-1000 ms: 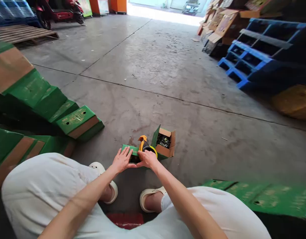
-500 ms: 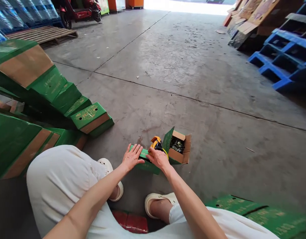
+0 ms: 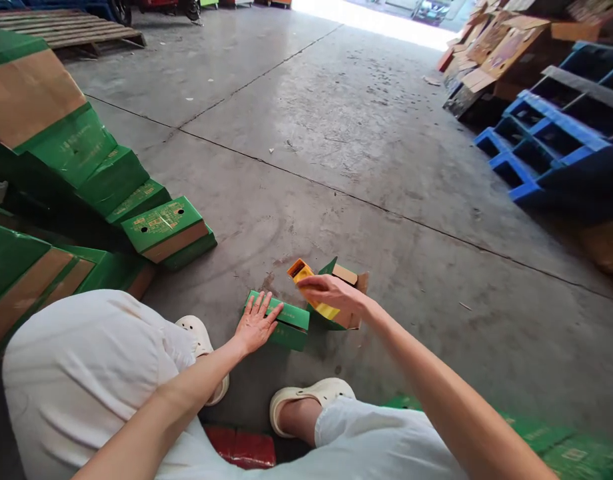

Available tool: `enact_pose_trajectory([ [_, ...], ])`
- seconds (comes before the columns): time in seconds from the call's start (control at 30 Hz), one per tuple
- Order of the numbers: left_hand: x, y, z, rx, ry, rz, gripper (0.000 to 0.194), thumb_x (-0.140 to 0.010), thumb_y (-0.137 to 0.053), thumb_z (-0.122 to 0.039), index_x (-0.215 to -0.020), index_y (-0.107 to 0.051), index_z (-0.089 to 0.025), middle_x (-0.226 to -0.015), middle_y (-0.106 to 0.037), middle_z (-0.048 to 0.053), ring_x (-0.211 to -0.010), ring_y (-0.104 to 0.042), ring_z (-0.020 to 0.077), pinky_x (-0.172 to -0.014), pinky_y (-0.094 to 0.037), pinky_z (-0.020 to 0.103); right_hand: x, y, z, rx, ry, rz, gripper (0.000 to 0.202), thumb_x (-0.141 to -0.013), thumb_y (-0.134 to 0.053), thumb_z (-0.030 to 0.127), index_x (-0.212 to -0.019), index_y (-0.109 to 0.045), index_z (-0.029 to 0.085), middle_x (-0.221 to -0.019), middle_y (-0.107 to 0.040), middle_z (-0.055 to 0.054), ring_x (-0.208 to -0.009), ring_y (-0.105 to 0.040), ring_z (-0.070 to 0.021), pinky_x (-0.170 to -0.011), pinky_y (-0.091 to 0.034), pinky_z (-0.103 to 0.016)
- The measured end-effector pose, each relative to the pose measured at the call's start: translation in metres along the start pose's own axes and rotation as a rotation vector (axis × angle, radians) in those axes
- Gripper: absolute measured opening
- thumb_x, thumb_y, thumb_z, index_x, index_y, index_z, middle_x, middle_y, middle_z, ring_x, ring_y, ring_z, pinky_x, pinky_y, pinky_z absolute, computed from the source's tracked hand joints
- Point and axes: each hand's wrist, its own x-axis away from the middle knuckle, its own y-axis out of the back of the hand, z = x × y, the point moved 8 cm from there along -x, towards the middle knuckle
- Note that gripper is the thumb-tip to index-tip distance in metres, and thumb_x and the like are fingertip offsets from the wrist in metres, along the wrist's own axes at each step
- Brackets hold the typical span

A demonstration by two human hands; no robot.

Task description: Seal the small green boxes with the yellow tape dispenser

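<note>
My left hand (image 3: 256, 327) lies with fingers spread on the top of a small green carton (image 3: 292, 328), which sits shut on the floor with a dark gap along its top edge. Just right of it, my right hand (image 3: 331, 291) is wrapped round an orange and yellow tape dispenser (image 3: 300, 269), raised above the floor. Behind that hand stands a second green carton (image 3: 357, 275) with its flaps up. The hand and forearm hide what is inside it.
Green cartons (image 3: 169, 230) are stacked at the left. Blue pallets (image 3: 541, 147) and flattened cardboard (image 3: 506, 50) stand at the right. A wooden pallet (image 3: 61, 27) lies at the far left. Between my feet is a red package (image 3: 241, 447); more green cartons (image 3: 561, 443) are at lower right.
My right hand has lifted off the small carton's right end, and the tape dispenser has turned in it. The left hand stays on the carton. The view has tilted down and shifted right.
</note>
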Motion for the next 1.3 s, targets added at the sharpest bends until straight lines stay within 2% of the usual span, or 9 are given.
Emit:
enact_pose_trajectory([
  [0.13,0.004,0.002,-0.008,-0.004,-0.030,-0.025,0.069,-0.100,-0.062,-0.030,-0.163,-0.039,-0.047,-0.177,-0.027,0.003,-0.164,-0.020,0.0368,-0.132,-0.010,0.067,0.011,-0.006,0.010,0.148,0.078,0.110,0.042,-0.093,-0.059,0.029,-0.130,-0.078,0.021,-0.113,-0.082,-0.003,-0.093,-0.074,-0.0211,-0.078,-0.051,-0.025],
  [0.27,0.003,-0.006,-0.020,-0.032,-0.056,-0.028,0.074,-0.097,-0.061,-0.024,-0.165,-0.038,-0.042,-0.176,-0.029,0.005,-0.164,-0.023,0.0344,-0.133,-0.012,0.064,0.015,-0.030,-0.007,0.083,0.150,0.108,0.045,-0.100,-0.054,0.032,-0.139,-0.072,0.019,-0.107,-0.081,-0.005,-0.088,-0.073,-0.0199,-0.078,-0.052,-0.025],
  [0.43,-0.007,-0.016,-0.022,-0.033,-0.004,-0.035,0.058,-0.102,-0.051,-0.021,-0.159,-0.051,-0.032,-0.167,-0.047,0.006,-0.161,-0.033,0.0284,-0.135,-0.018,0.057,0.023,-0.066,-0.034,0.222,0.265,-0.020,0.041,-0.106,-0.048,0.032,-0.140,-0.069,0.022,-0.100,-0.075,-0.008,-0.087,-0.067,-0.0204,-0.078,-0.049,-0.027],
  [0.6,-0.009,-0.021,-0.017,-0.049,0.011,-0.013,0.046,-0.106,-0.048,-0.026,-0.150,-0.061,-0.027,-0.156,-0.060,0.009,-0.158,-0.038,0.0276,-0.134,-0.023,0.053,0.032,-0.094,-0.035,0.417,0.381,-0.095,0.037,-0.109,-0.042,0.028,-0.134,-0.069,0.024,-0.100,-0.066,-0.010,-0.087,-0.061,-0.0203,-0.076,-0.044,-0.028],
  [0.77,-0.001,-0.016,-0.018,-0.078,-0.055,0.033,0.052,-0.108,-0.051,-0.043,-0.159,-0.051,-0.033,-0.169,-0.044,0.009,-0.161,-0.032,0.0294,-0.133,-0.018,0.055,0.034,-0.072,-0.025,0.506,0.435,-0.134,0.037,-0.111,-0.039,0.030,-0.132,-0.069,0.025,-0.099,-0.063,-0.009,-0.085,-0.059,-0.0201,-0.075,-0.041,-0.028],
  [0.9,0.002,-0.016,-0.021,-0.078,-0.156,0.121,0.106,-0.080,-0.075,-0.079,-0.168,-0.035,-0.035,-0.176,-0.024,0.017,-0.163,-0.022,0.0410,-0.131,-0.011,0.064,0.025,-0.044,-0.017,0.532,0.385,-0.158,0.034,-0.112,-0.042,0.034,-0.131,-0.069,0.025,-0.100,-0.063,-0.008,-0.086,-0.060,-0.0189,-0.074,-0.040,-0.027],
  [1.0,0.000,-0.020,-0.019,-0.112,-0.183,0.138,0.122,-0.067,-0.082,-0.083,-0.168,-0.034,-0.033,-0.176,-0.022,0.020,-0.162,-0.020,0.0461,-0.129,-0.010,0.068,0.013,-0.043,-0.010,0.552,0.350,-0.148,0.032,-0.112,-0.045,0.033,-0.132,-0.068,0.026,-0.096,-0.063,-0.006,-0.084,-0.060,-0.0175,-0.072,-0.038,-0.027],
  [1.13,-0.008,-0.024,-0.021,-0.121,-0.248,0.064,0.110,-0.073,-0.076,-0.084,-0.162,-0.046,-0.028,-0.170,-0.037,0.021,-0.159,-0.028,0.0447,-0.128,-0.020,0.066,0.003,-0.064,-0.007,0.650,0.336,-0.116,0.028,-0.110,-0.048,0.028,-0.130,-0.067,0.024,-0.098,-0.064,-0.007,-0.084,-0.061,-0.0184,-0.071,-0.037,-0.028],
  [1.3,-0.018,-0.012,-0.016,-0.083,-0.155,-0.161,0.047,-0.100,-0.065,-0.053,-0.139,-0.068,-0.026,-0.149,-0.063,0.015,-0.145,-0.053,0.0338,-0.126,-0.036,0.056,0.004,-0.099,-0.029,0.893,0.341,0.016,0.025,-0.106,-0.051,0.015,-0.123,-0.067,0.023,-0.104,-0.065,-0.010,-0.087,-0.064,-0.0218,-0.080,-0.043,-0.034],
])
